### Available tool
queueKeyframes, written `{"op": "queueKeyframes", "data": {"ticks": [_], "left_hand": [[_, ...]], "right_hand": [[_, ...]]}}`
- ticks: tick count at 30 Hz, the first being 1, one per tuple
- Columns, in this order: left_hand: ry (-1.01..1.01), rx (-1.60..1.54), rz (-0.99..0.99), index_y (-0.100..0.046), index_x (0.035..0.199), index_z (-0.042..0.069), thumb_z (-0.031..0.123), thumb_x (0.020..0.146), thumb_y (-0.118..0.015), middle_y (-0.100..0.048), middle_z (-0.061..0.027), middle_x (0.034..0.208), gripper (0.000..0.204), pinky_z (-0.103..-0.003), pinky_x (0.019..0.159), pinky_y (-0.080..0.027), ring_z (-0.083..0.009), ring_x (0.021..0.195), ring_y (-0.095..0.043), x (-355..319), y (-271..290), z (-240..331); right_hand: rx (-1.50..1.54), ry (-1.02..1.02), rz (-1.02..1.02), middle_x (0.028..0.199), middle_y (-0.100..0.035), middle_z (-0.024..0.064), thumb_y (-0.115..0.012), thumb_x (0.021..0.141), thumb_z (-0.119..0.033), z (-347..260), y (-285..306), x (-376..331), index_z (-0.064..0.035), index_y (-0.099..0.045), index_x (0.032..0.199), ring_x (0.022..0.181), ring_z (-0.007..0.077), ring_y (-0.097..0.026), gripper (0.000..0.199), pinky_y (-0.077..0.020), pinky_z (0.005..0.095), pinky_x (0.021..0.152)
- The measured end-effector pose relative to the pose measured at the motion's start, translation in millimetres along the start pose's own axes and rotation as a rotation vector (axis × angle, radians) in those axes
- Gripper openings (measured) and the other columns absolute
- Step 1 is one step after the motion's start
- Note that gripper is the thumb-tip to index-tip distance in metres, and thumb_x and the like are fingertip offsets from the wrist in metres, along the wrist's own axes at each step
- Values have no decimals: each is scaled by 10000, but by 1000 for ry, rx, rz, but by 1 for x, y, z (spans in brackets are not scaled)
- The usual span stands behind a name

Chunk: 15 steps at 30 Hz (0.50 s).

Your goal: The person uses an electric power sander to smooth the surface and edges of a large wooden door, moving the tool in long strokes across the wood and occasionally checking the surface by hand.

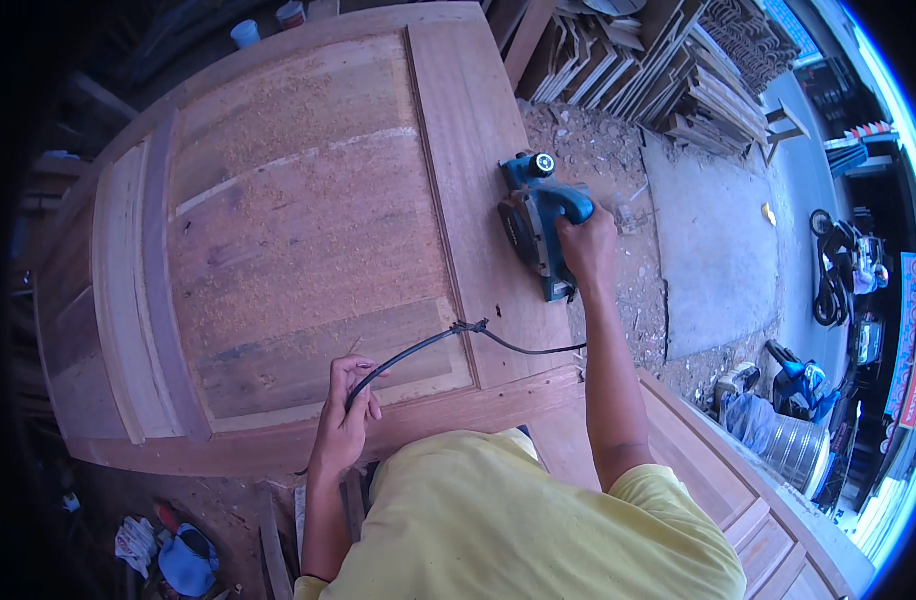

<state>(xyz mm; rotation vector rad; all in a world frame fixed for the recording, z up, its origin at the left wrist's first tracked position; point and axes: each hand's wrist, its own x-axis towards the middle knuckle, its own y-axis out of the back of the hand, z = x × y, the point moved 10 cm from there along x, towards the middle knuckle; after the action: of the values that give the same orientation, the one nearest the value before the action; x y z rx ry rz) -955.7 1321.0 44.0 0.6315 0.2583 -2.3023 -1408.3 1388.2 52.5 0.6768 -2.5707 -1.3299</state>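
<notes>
In the head view, the right hand [590,240] is wrapped around the handle of a teal power planer [536,222], which sits on the right-hand edge board of a large panelled wooden door [468,95]. The left hand [346,405] has its fingers curled round a black cable [418,349] (lumpy at one joint), which runs across the door toward the right forearm. Pale shavings [288,120] lie scattered over the recessed panels.

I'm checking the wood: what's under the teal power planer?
Left of the planer, a wooden board shows; whatever lies directly beneath the planer is covered.
</notes>
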Motion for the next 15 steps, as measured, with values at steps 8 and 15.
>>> {"op": "queueKeyframes", "data": {"ticks": [8,15], "left_hand": [[-10,-27,101,-437,1428,83,108,1187,-419,-656,-126,1322,243,-278,737,-521,-109,768,-555,13,14,-2],[-11,-41,169,-444,1411,72,100,1180,-440,-663,-130,1299,232,-281,724,-524,-108,755,-554,27,29,-11]], "right_hand": [[-60,51,11,1089,-775,308,-765,842,-209,-48,-35,89,-33,-805,1196,1073,485,-750,397,-594,539,966],[-82,137,70,1055,-778,315,-767,844,-252,-85,-64,158,11,-805,1151,1046,475,-763,407,-595,534,959]]}}
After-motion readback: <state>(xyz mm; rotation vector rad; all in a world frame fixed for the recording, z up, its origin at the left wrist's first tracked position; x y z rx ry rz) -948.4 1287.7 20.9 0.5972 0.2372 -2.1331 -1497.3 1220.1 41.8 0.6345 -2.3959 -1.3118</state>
